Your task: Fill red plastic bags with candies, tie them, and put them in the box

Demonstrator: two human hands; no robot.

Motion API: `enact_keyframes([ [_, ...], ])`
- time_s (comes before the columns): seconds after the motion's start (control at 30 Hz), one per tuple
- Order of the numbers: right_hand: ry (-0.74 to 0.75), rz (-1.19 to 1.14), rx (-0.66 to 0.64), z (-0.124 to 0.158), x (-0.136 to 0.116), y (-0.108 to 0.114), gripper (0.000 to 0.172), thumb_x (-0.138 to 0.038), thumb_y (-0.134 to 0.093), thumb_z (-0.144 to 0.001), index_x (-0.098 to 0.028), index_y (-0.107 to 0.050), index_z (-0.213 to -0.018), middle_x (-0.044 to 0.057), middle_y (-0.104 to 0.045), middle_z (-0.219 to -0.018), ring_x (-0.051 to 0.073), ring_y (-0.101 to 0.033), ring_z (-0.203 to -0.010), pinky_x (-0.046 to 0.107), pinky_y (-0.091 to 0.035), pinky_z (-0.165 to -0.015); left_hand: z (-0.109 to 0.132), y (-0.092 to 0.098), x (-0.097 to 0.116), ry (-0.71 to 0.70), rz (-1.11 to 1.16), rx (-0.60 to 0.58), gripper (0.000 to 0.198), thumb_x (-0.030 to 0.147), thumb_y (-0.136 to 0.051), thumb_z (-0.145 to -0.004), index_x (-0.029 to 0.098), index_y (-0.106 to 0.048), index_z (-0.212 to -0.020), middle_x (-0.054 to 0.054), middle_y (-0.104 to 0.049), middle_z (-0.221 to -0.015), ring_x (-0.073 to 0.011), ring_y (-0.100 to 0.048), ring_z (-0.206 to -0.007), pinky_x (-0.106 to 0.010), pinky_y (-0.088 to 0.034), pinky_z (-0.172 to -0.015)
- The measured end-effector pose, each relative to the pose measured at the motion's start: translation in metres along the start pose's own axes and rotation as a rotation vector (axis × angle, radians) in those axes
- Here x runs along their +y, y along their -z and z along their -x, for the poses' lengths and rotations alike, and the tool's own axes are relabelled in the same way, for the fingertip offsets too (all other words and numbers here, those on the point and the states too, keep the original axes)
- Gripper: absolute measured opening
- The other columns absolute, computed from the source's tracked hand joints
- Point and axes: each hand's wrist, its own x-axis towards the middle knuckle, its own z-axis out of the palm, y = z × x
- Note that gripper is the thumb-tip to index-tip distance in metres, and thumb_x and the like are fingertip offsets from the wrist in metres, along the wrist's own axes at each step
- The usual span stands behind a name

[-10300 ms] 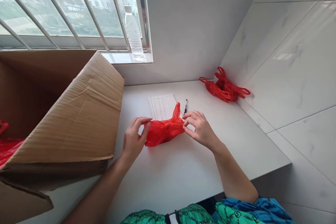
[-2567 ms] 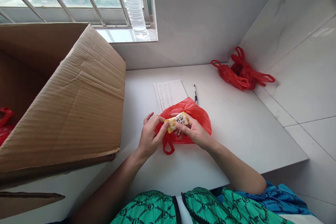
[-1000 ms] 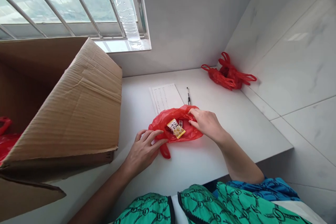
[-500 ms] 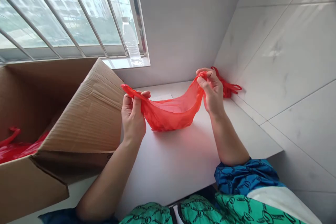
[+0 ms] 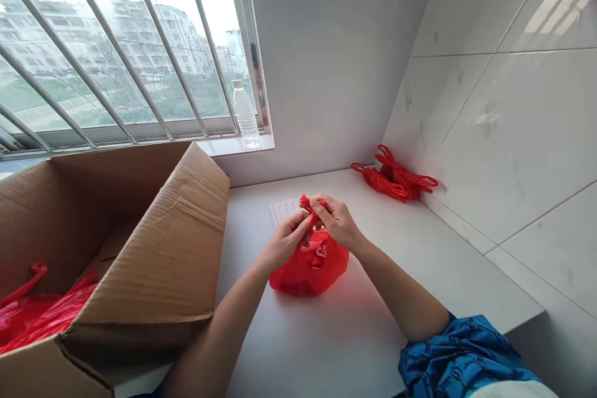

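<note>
L hand (image 5: 285, 240) & R hand (image 5: 336, 222): fingers pinched on handles of red bag (image 5: 311, 266), held together above it. Bag sits on white counter (image 5: 326, 336), mid, beside cardboard box (image 5: 140, 261). Paper sheet (image 5: 283, 209) behind.

The red bag (image 5: 310, 267) is thin plastic film, crinkled and faintly see-through. Under it the desk (image 5: 326, 336) is smooth, matt white. At nine o'clock the box (image 5: 158, 249) is brown corrugated cardboard, dull, ribbed and creased on its flap. The heap of bags (image 5: 394, 177) at two o'clock is the same shiny red film. The wall tiles (image 5: 504, 124) at three o'clock are polished and marbled. The bottle (image 5: 245, 115) at eleven o'clock is clear ribbed plastic.
</note>
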Motion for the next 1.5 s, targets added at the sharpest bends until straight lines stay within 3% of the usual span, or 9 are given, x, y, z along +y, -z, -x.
enact_keyframes([
  [0.1,-0.091,-0.196,0.03,-0.002,0.005,0.0,0.038,-0.056,-0.049,-0.095,-0.021,-0.065,-0.092,0.0,-0.066,-0.079,0.007,-0.043,-0.048,0.024,-0.038,-0.047,0.001,0.004,0.0,0.127,0.298,0.022,0.024,0.043,-0.061,-0.091,0.02,-0.057,-0.095,0.005,-0.046,-0.064,-0.0073,-0.043,-0.055,-0.019,-0.041,-0.055],
  [0.2,-0.139,-0.274,-0.078,-0.002,0.004,0.002,0.039,-0.058,-0.047,-0.095,-0.021,-0.059,-0.088,0.0,-0.068,-0.076,0.006,-0.041,-0.043,0.023,-0.031,-0.042,0.0,0.006,0.0,0.169,0.515,0.069,0.022,0.034,-0.067,-0.087,0.021,-0.055,-0.101,0.004,-0.052,-0.067,-0.0074,-0.049,-0.057,-0.019,-0.044,-0.059],
  [0.37,-0.094,-0.06,-0.312,0.007,-0.002,0.007,0.028,-0.051,-0.061,-0.09,-0.023,-0.057,-0.093,0.001,-0.069,-0.076,0.016,-0.064,-0.066,0.027,-0.049,-0.057,-0.001,0.003,-0.001,0.181,0.528,0.164,0.026,0.036,-0.07,-0.083,0.023,-0.056,-0.101,0.002,-0.061,-0.071,-0.0104,-0.056,-0.055,-0.02,-0.044,-0.053],
  [0.47,0.101,0.23,-0.248,0.009,-0.003,0.012,0.022,-0.044,-0.065,-0.089,-0.022,-0.066,-0.086,0.005,-0.065,-0.098,0.017,-0.063,-0.082,0.033,-0.053,-0.074,0.001,0.001,0.0,0.135,0.469,0.24,0.026,0.04,-0.07,-0.083,0.024,-0.057,-0.099,0.004,-0.06,-0.066,-0.0097,-0.055,-0.053,-0.019,-0.043,-0.052],
  [0.7,0.368,0.94,-0.171,0.021,-0.001,0.017,0.025,-0.022,-0.046,-0.099,-0.02,-0.068,-0.087,0.007,-0.062,-0.1,0.015,-0.058,-0.075,0.027,-0.042,-0.061,0.009,0.003,-0.002,0.129,0.289,0.243,0.032,0.048,-0.062,-0.089,0.023,-0.063,-0.111,0.001,-0.062,-0.073,-0.0099,-0.058,-0.063,-0.018,-0.046,-0.058],
  [0.9,0.388,0.739,-0.036,0.037,0.007,0.019,0.017,-0.02,-0.05,-0.098,-0.024,-0.066,-0.098,0.005,-0.069,-0.102,0.016,-0.065,-0.084,0.028,-0.048,-0.07,0.018,0.002,0.001,0.272,0.27,0.058,0.041,0.043,-0.067,-0.086,0.025,-0.062,-0.122,-0.006,-0.07,-0.096,-0.0169,-0.067,-0.078,-0.025,-0.053,-0.066],
  [1.13,0.372,0.668,0.033,0.056,0.02,0.023,0.011,-0.024,-0.055,-0.095,-0.024,-0.061,-0.086,0.005,-0.073,-0.1,0.018,-0.068,-0.085,0.031,-0.051,-0.07,0.025,-0.007,-0.007,0.324,0.327,-0.072,0.036,0.04,-0.071,-0.084,0.022,-0.067,-0.115,-0.01,-0.072,-0.103,-0.0205,-0.07,-0.089,-0.029,-0.055,-0.077],
  [1.3,0.36,0.534,0.005,0.071,0.014,0.038,0.013,-0.027,-0.068,-0.088,-0.025,-0.061,-0.077,0.005,-0.07,-0.106,0.023,-0.065,-0.099,0.04,-0.052,-0.084,0.03,0.008,-0.021,0.213,0.207,0.231,0.03,0.04,-0.076,-0.078,0.018,-0.072,-0.098,-0.008,-0.072,-0.096,-0.0177,-0.068,-0.079,-0.027,-0.054,-0.071],
  [1.5,-0.054,0.353,-0.105,0.114,0.018,0.087,0.022,-0.036,-0.072,-0.085,-0.025,-0.059,-0.071,0.002,-0.066,-0.077,0.026,-0.065,-0.097,0.05,-0.049,-0.096,0.068,0.051,-0.057,0.095,-0.059,0.636,0.035,0.043,-0.079,-0.072,0.015,-0.072,-0.092,-0.008,-0.071,-0.095,-0.0198,-0.064,-0.09,-0.03,-0.052,-0.082],
])
